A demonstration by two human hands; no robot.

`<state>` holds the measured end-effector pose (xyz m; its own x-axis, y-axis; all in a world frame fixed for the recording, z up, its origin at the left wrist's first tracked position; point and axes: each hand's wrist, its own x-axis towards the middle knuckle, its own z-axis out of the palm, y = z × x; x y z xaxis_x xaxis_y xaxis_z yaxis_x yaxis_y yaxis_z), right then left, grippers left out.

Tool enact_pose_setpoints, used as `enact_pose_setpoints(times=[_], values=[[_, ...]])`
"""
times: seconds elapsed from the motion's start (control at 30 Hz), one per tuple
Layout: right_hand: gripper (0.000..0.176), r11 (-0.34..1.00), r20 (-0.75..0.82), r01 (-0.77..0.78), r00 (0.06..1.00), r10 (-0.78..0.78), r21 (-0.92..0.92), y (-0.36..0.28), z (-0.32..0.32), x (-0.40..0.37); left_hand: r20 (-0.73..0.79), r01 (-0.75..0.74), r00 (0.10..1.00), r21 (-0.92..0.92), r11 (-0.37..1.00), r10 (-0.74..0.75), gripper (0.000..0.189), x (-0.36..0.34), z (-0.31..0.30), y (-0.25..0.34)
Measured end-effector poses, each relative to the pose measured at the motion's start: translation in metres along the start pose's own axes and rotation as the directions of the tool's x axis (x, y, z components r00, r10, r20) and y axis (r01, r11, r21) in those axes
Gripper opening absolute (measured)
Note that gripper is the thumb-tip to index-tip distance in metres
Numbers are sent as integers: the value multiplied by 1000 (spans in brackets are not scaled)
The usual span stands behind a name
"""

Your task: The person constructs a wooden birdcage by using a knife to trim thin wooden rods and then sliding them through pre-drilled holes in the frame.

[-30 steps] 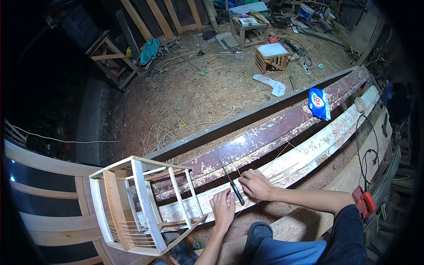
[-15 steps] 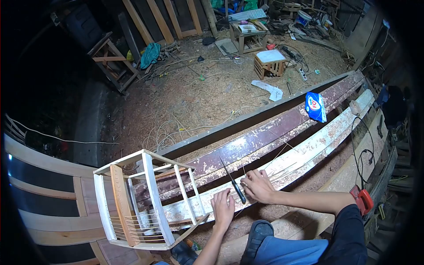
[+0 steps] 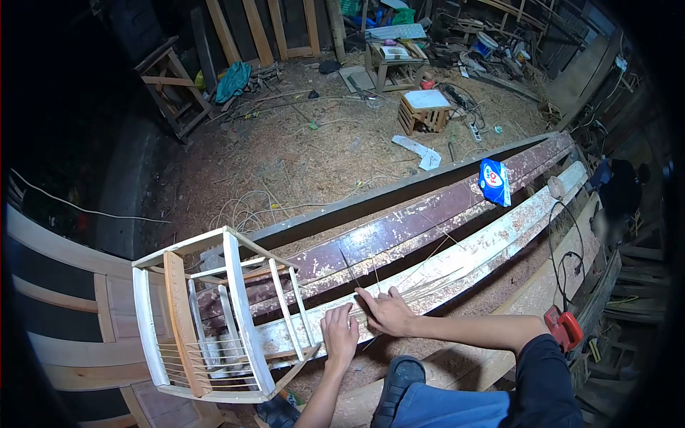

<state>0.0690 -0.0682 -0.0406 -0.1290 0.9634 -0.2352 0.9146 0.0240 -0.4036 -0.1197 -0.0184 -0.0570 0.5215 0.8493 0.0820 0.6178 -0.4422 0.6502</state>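
My left hand (image 3: 340, 334) rests on the pale, paint-flecked board (image 3: 499, 237) with its fingers bent down together; whatever lies under them is hidden. Close on its right, my right hand (image 3: 385, 312) is closed over the handle of a thin dark-bladed tool (image 3: 349, 267), forefinger reaching forward. The blade points away from me, and the handle is covered. Several thin wooden sticks (image 3: 437, 283) lie along the board beside the right hand. Left of my hands stands a wooden frame cage (image 3: 240, 307) with thin bars fitted across its lower part.
A blue-and-white packet (image 3: 494, 182) sits on the brown plank (image 3: 399, 227). A red-handled tool (image 3: 564, 329) with a black cord lies at the right. Coiled cane (image 3: 246, 212), a slatted crate (image 3: 424, 112) and a low table (image 3: 396, 65) are on the littered ground beyond.
My right hand has moved left onto the black-handled tool, which lay uncovered between my hands before. The left hand keeps its place on the board. The whole view has shifted slightly.
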Motion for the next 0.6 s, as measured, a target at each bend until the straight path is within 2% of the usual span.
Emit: enact_pose_setpoints(times=[0.23,0.27,0.3,0.37,0.4,0.43,0.5,0.6], values=[[76,997,-46,-70,996,72,26,1,-26,-14,-10,1,1000,-51,999,-2,27,7,-5,12],[59,995,-34,-97,995,97,20,3,-32,-17,-30,-17,999,-54,998,15,24,9,-4,16],[59,994,-35,-101,994,102,28,11,-31,-20,-22,-19,1000,-51,999,18,24,11,-5,21],[37,997,-150,-21,988,32,77,32,-26,-31,-15,-89,996,-68,994,88,24,15,-6,33],[25,993,-156,-42,986,59,112,38,-33,-37,25,-109,993,-69,992,111,26,15,-4,37],[30,994,-143,-40,988,55,104,49,-31,-41,35,-110,993,-64,992,113,26,15,-1,40],[27,997,-165,-1,986,13,78,69,-26,-49,31,-210,977,-35,977,211,31,16,8,48],[22,994,-194,67,980,-49,88,85,-17,-57,72,-149,986,-3,989,149,33,14,13,55]])
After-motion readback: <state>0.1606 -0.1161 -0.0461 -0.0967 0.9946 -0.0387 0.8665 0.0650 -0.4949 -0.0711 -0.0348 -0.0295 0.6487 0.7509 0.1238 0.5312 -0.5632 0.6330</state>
